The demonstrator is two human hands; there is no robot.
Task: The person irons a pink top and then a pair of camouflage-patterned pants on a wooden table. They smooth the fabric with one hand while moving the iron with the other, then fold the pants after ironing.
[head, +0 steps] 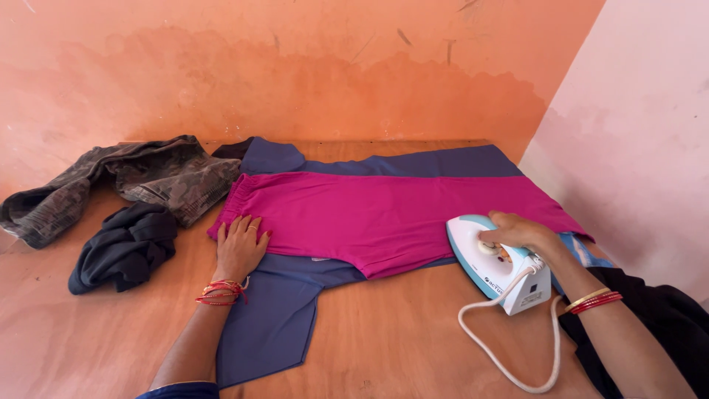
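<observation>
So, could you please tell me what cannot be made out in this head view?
- Soleplate of the iron: faces down, hidden by its body.
- Iron handle: covered by the right hand.
- Blue cloth: middle hidden under the magenta garment.
- Black cloth: cut off by the right edge.
- White cord: its far end passes behind the right arm.

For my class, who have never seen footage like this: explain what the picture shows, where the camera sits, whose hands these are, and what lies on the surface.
The one picture comes from a camera worn on a person's head, looking down at their own bare hands. The left hand lies flat on magenta trousers, spread over a blue garment on a wooden table. The right hand grips a white and blue iron at the trousers' edge; its white cord loops on the table. A camouflage garment and a dark cloth lie to the left.
</observation>
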